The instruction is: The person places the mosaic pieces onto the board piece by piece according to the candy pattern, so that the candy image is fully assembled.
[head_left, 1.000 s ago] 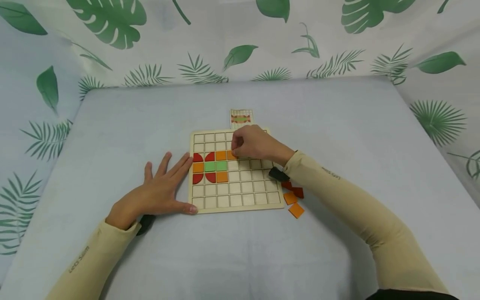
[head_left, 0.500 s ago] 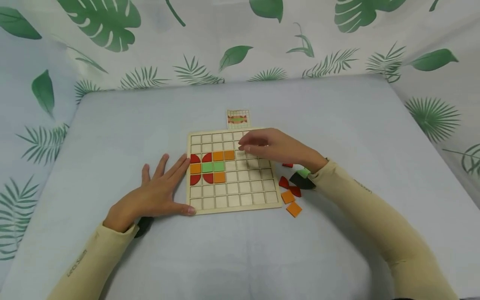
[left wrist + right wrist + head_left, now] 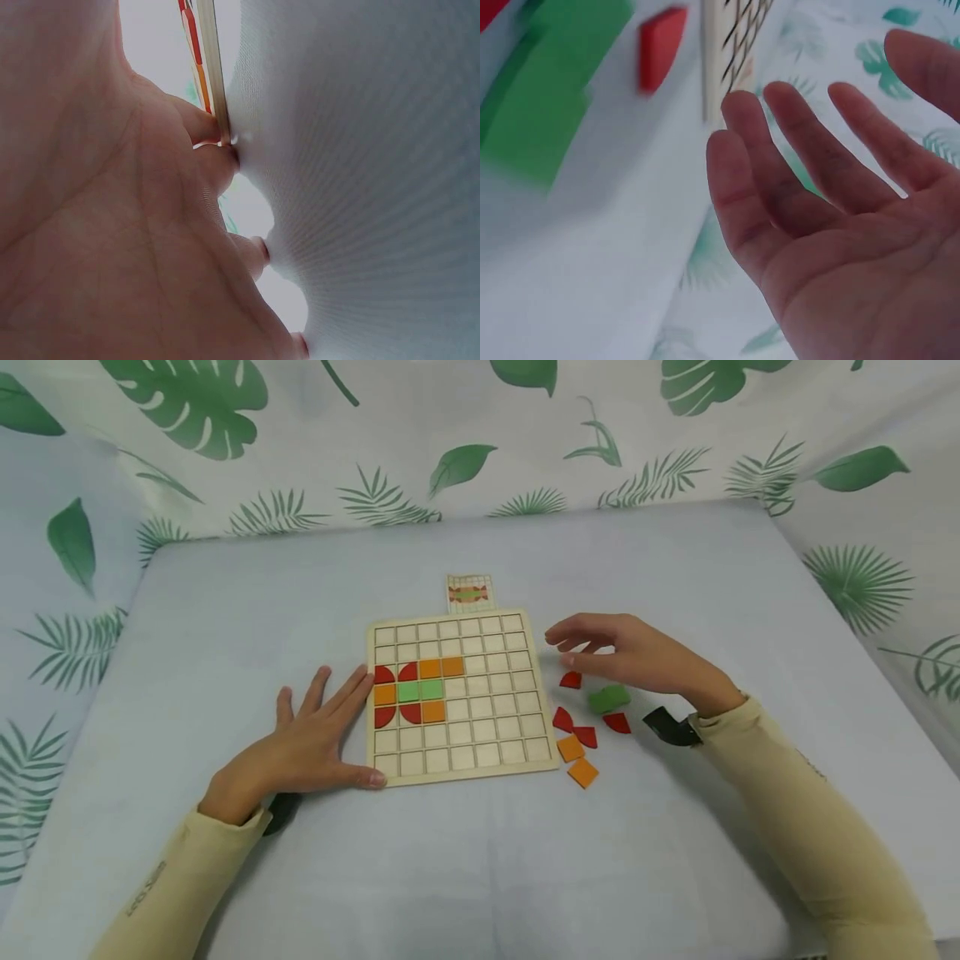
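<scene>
A wooden grid board (image 3: 487, 756) lies flat on the table, with red quarter-circle, orange square and green square tiles set in its left cells. My left hand (image 3: 303, 756) rests spread at the board's left edge, fingertips and thumb touching it. In the left wrist view the fingers (image 3: 217, 166) meet the board's side. My right hand (image 3: 637, 656) hovers right of the board, fingers relaxed and holding nothing. Below it lie green tiles (image 3: 609, 698) and a red quarter-circle tile (image 3: 571, 680). The right wrist view shows the bare palm (image 3: 855, 255).
A small pattern card (image 3: 470, 594) touches the board's far edge. More loose red tiles (image 3: 617, 722) and two orange square tiles (image 3: 582, 772) lie off the board's right side. A leaf-print cloth (image 3: 465, 468) stands behind the table.
My right hand has let go of an orange square tile in the upper row of the pattern and moved right, off the board. The left hand has stayed at the board's edge.
</scene>
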The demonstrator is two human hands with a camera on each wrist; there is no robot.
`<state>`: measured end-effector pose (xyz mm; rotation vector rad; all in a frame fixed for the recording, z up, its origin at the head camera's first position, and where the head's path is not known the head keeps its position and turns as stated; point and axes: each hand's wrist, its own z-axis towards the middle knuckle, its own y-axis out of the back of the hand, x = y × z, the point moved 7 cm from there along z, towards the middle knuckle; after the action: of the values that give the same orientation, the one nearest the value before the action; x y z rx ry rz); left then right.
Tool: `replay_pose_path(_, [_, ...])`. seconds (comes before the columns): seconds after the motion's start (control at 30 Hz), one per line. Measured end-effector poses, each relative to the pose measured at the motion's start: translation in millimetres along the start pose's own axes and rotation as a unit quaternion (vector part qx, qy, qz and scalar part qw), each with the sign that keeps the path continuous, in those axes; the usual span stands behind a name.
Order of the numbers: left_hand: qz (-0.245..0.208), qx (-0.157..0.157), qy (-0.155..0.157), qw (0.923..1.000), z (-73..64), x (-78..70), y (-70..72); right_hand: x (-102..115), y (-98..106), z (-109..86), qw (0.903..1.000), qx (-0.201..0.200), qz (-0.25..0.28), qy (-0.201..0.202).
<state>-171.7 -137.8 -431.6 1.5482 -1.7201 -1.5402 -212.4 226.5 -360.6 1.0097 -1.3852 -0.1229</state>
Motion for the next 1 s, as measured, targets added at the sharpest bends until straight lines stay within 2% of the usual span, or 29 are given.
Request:
replay_pose_path(0.2, [-0.003,-0.001,-0.005,1.0000,0.2,-3.0,2.0,-22,14,-20.1,0.9990,-0.016,-0.020,-0.035])
replay_pose_path(0.47, [-0.006,0.003,0.000,1.0000,-1.5,-0.7,2.9,-46,13,-34.8,0.9973,0.022,-0.059,-0.040])
replay_pose_path(0.77, [-0.005,0.003,0.000,1.0000,0.0,-1.5,0.7,-58,4,-33.9,0.9925,0.057,-0.081,-0.071])
replay_pose_path(1.0, [-0.010,-0.001,-0.003,0.9999,-1.5,-3.8,3.7,-57,5,-30.5,0.9927,0.044,-0.097,-0.056])
